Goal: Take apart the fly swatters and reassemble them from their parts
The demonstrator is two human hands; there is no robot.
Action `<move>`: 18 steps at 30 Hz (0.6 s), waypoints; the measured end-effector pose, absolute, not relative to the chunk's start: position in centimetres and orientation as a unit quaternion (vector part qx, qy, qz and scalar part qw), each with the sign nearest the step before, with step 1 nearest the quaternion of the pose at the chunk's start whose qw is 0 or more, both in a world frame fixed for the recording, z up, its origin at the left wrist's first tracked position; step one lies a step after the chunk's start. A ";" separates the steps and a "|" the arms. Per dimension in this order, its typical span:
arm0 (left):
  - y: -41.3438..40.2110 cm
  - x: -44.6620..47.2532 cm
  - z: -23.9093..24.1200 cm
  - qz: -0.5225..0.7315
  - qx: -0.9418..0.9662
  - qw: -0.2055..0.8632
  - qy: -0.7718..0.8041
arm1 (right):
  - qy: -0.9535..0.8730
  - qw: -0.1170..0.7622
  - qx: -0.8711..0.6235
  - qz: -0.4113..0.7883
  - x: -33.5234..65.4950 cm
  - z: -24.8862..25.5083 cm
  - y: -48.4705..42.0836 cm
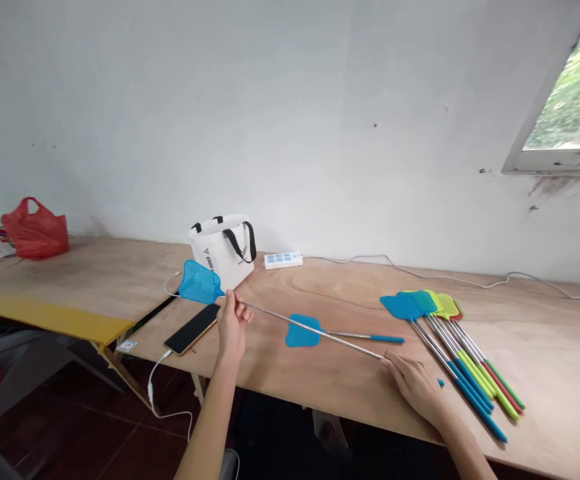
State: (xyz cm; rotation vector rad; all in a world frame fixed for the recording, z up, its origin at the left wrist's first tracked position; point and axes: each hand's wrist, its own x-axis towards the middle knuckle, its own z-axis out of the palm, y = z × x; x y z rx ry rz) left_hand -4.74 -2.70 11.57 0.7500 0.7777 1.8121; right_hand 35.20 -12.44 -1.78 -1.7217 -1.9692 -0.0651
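Note:
A blue fly swatter (200,283) with a long, extended metal rod stretches between both hands above the table. My left hand (233,323) pinches the rod just below the mesh head. Around the handle end my right hand (413,383) is closed, covering most of the grip; a small blue tip pokes out beyond it. Behind the rod, a second blue fly swatter (303,331) lies flat on the table with its rod short. To the right of my right hand, several fly swatters (415,305) in blue, yellow-green, red and green lie in an overlapping fan.
A phone (193,329) on a white cable lies near the table's left edge. Behind it stands a white bag (225,247) with black handles, beside a power strip (283,260) against the wall. On the left-hand table (115,267) sits a red plastic bag (37,230).

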 end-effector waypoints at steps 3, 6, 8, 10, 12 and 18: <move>-2.8 -4.7 11.8 0.759 0.286 0.475 0.342 | -0.724 0.256 -0.641 -0.008 34.9 -1.7 -12.4; -2.7 -4.5 11.8 0.764 0.252 0.498 0.323 | -0.725 0.244 -0.644 0.020 34.6 -0.8 -12.5; -2.6 -4.2 11.7 0.759 0.232 0.540 0.282 | -0.730 0.236 -0.640 0.041 34.4 -0.1 -12.6; -2.5 -4.0 11.4 0.766 0.209 0.557 0.242 | -0.732 0.235 -0.638 0.054 34.1 0.6 -12.8; -2.4 -3.8 11.1 0.783 0.188 0.553 0.212 | -0.732 0.236 -0.637 0.059 33.9 1.0 -12.9; -2.3 -3.8 10.7 0.802 0.178 0.547 0.159 | -0.730 0.244 -0.637 0.047 33.8 0.9 -13.0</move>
